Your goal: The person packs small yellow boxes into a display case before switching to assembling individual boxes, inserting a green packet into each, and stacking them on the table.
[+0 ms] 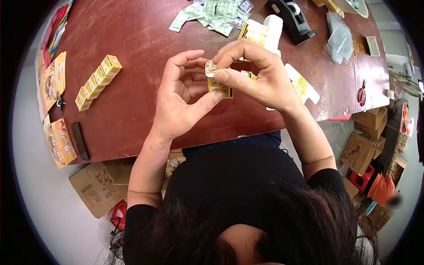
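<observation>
Between my hands is a small yellow box [225, 90] with a pale end flap [210, 68] standing up. My left hand [183, 95] holds the box, its thumb pressed on the lower side and its fingers curled behind. My right hand [258, 73] pinches the flap between thumb and forefinger. Flat yellow-and-white cartons [302, 85] lie beside and beyond my right hand, partly covered by it. Off to the left, a slanting row of small yellow boxes [98, 82] stands on the dark red table [132, 128].
Green sachets [207, 15] are heaped at the far side, near a black tape dispenser [292, 22]. Clear plastic bags [339, 39], rubber bands [314, 72] and red scissors [362, 95] lie right. Printed pouches [60, 141] and a black bar [80, 140] rest at the left edge.
</observation>
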{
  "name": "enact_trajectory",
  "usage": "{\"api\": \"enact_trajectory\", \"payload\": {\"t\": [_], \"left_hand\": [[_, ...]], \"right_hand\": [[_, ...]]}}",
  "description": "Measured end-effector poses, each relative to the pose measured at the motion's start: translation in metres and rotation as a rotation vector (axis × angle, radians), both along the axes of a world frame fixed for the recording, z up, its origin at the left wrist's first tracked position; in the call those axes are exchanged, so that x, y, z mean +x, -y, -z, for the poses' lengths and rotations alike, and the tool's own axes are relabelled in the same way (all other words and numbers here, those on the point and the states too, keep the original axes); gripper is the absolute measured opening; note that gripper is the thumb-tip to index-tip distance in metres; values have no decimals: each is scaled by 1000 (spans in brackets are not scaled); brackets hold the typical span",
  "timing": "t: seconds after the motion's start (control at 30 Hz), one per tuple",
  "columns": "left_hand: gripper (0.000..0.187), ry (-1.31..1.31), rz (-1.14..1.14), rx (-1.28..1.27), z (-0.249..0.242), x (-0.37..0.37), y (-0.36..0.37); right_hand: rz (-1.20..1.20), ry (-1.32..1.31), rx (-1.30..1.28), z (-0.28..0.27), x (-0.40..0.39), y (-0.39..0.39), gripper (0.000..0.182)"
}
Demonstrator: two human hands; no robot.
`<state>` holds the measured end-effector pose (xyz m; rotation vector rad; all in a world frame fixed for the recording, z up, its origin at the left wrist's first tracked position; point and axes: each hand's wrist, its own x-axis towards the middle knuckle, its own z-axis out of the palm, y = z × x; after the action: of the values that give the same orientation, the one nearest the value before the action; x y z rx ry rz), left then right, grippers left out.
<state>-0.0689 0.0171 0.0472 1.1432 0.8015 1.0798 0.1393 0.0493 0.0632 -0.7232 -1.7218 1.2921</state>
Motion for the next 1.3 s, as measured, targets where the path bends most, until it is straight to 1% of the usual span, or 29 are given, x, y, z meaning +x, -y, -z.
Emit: {"api": "enact_trajectory", "payload": {"t": [0.07, 0.13, 0.2, 0.27, 0.3, 0.33, 0.37, 0.43, 0.47, 0.53, 0.57, 0.6, 0.63, 0.67, 0.7, 0.73, 0.77, 0.8, 0.87, 0.9, 0.93, 1.0, 1.07, 1.13, 1.17, 1.2, 1.27, 1.3], "left_hand": [[71, -1, 7, 7, 0, 0, -2], [68, -3, 12, 73, -1, -1, -3], [65, -25, 9, 80, -3, -2, -3], [63, -47, 6, 87, -3, -5, -4], [60, -111, 39, 126, -1, -8, -5], [57, -174, 71, 164, 0, -10, -6], [57, -173, 70, 163, 0, -11, -7], [51, -26, 34, 68, 0, -12, -8], [51, -28, 37, 67, -1, -13, -7], [52, -37, 72, 78, -6, -14, -7], [54, -235, 85, 232, -11, -17, -9], [56, -424, 101, 389, -14, -21, -13], [59, -617, 101, 543, -13, -27, -17], [57, -689, 115, 599, -12, -32, -21], [56, -763, 126, 657, -13, -36, -27], [53, -828, 43, 690, -15, -40, -32], [50, -952, -82, 782, -13, -52, -44], [47, -1077, -202, 814, -11, -71, -55], [47, -1113, -287, 681, -6, -109, -80], [46, -1130, -341, 592, -2, -131, -90], [48, -1221, -333, 569, -3, -148, -99], [50, -1480, -263, 582, 4, -180, -113], [52, -1656, -229, 663, 6, -190, -115], [53, -1707, -202, 627, 5, -193, -118], [52, -1751, -181, 564, 2, -191, -118], [52, -1755, -198, 562, -3, -189, -117], [58, -1890, -152, 451, -10, -182, -113], [58, -1881, -155, 454, -10, -182, -111]], "right_hand": [[141, 44, -186, -9, -8, 4, 21], [153, 50, -206, -13, -8, 1, 21], [159, 54, -224, -13, -7, -2, 21], [56, 98, -139, -10, 1, -4, 23], [55, 98, -139, -10, 4, -4, 23], [38, 156, 6, -10, 7, -4, 29], [19, 212, 150, -10, 8, -4, 36], [74, 268, 330, -15, 0, 1, 49], [72, 303, 356, -12, 1, 1, 58], [72, 332, 349, -10, 2, 3, 58], [70, 364, 344, -11, 3, 5, 58], [48, 418, 263, -11, 4, 8, 60], [53, 400, 261, -6, 3, 10, 56], [54, 383, 261, 1, 3, 10, 53], [32, 410, 271, 3, 7, 11, 65], [111, 418, 299, 0, 15, 14, 72], [187, 423, 327, -2, 24, 18, 79], [273, 479, 342, 0, 44, 19, 88], [465, 819, 326, -3, 87, 32, 91], [505, 998, 272, -1, 104, 40, 92], [533, 1160, 223, 5, 116, 50, 93], [518, 1390, 83, 30, 135, 67, 93], [548, 1352, -119, 38, 148, 71, 90], [541, 1286, -220, 37, 154, 66, 85], [639, 1164, -49, 45, 154, 68, 63], [635, 1160, -34, 43, 157, 64, 63], [641, 1109, -353, 36, 168, 60, 36], [695, 905, -193, 40, 173, 66, 18]]}}
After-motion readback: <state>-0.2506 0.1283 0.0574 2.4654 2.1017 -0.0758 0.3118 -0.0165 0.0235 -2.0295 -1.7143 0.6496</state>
